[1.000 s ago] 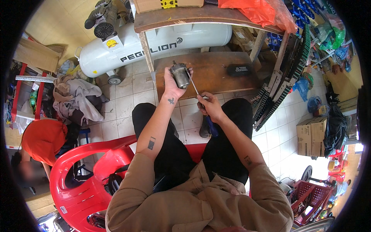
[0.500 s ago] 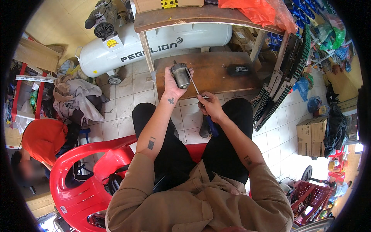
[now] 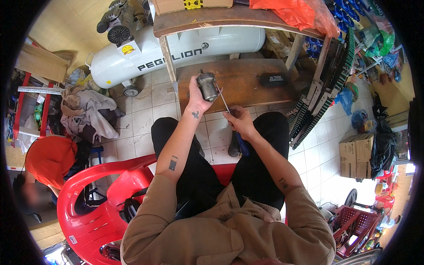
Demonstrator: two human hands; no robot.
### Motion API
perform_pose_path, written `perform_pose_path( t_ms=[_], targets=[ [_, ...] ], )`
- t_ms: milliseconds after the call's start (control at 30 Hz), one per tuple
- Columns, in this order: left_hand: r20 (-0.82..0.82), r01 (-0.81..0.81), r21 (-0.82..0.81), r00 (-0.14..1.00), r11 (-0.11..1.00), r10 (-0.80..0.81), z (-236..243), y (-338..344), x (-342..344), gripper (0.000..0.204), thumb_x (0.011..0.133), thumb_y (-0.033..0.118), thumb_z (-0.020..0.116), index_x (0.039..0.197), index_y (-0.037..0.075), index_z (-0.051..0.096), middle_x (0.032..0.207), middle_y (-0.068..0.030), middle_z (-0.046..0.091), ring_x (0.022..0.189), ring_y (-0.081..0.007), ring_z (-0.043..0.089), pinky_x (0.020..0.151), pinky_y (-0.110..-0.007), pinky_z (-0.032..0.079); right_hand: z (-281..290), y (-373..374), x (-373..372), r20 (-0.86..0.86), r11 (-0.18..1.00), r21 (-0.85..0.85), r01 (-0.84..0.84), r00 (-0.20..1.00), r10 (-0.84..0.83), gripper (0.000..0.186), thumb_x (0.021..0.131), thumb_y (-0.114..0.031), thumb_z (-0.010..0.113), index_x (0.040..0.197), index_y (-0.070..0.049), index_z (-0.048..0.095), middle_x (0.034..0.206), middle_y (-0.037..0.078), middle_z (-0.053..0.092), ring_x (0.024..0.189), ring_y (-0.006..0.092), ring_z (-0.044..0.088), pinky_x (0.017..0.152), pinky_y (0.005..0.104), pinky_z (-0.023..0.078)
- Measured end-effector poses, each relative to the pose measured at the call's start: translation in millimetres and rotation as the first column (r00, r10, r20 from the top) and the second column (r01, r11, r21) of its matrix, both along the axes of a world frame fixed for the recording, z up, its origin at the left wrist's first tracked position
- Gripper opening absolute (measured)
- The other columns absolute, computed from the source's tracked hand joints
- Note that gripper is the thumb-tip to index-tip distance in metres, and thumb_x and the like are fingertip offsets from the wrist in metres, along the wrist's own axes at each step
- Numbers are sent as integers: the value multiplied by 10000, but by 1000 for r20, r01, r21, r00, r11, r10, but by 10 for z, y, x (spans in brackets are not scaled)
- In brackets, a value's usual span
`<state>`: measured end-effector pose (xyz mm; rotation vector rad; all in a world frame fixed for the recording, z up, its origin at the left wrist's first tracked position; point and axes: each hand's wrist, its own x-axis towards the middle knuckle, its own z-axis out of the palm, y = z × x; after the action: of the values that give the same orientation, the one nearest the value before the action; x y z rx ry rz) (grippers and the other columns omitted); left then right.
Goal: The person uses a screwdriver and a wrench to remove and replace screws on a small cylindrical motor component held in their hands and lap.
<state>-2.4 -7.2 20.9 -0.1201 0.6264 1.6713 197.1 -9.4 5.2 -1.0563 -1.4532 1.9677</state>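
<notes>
Near wooden table, left hand grips metal cylinder, right hand holds blue-handled screwdriver, shaft slanting to cylinder's right side, black case farther right.

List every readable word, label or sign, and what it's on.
White air tank: large dark lettering, legible, not copied here.
Round yellow sticker on it: too small to read.
Upper cardboard box: yellow label, black symbols.
Black case: pale print, too small.
Brown cartons: print too small.
Red chair: white sticker, unreadable.
Held metal cylinder: no readable lettering.
</notes>
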Motion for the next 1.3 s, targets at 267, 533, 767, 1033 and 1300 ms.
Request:
perform_pose_path(
  t_ms=[267, 533, 767, 1033, 1300],
  targets=[
    [-197, -66, -1, 978, 998, 65, -100, 45, -38, 439, 891, 513, 483, 977, 105, 621, 851, -73, 635, 743, -254, 607, 748, -419, 549, 41, -17, -10, -23, 996, 40, 81, 997, -80, 234, 854, -110, 725, 954, 43, 577, 800, 81, 592, 659, 147, 581, 495, 295, 540],
    [-276, -42, -47, 961, 998, 27, -117, 41, 10, 589, 949, 611, 336, 1035, 99, 613, 875, -98, 661, 799, -295, 668, 754, -419, 533, 72, 3, -2, -29, 992, -1, 123, 992, -123, 251, 851, -97, 728, 957, 85, 593, 867, 136, 632, 725, 223, 673, 573, 334, 602],
    [-377, -71, -37, 925, 997, 52, -86, 8, 41, 584, 974, 602, 315, 986, 105, 621, 787, -68, 651, 690, -226, 639, 638, -370, 530, 19, 9, -11, -85, 993, -11, 121, 989, -121, 265, 865, -90, 711, 969, 122, 589, 869, 174, 644, 725, 254, 694, 591, 348, 611],
    [-392, -65, -49, 919, 997, 41, -165, 43, 77, 561, 978, 595, 334, 947, 120, 632, 764, -40, 644, 658, -181, 615, 628, -344, 525, -61, 69, 26, -34, 990, -135, -36, 999, 32, 290, 937, -161, 635, 1077, 82, 560, 883, 171, 651, 730, 220, 677, 578, 308, 532],
    [-424, -66, -41, 905, 997, 42, -175, 45, 91, 543, 980, 582, 348, 943, 122, 634, 759, -33, 643, 657, -168, 614, 635, -334, 521, -147, 20, 12, -77, 997, -75, -3, 997, -3, 249, 914, -145, 666, 1034, 52, 571, 921, 134, 636, 768, 187, 634, 574, 296, 493]
  ],
)
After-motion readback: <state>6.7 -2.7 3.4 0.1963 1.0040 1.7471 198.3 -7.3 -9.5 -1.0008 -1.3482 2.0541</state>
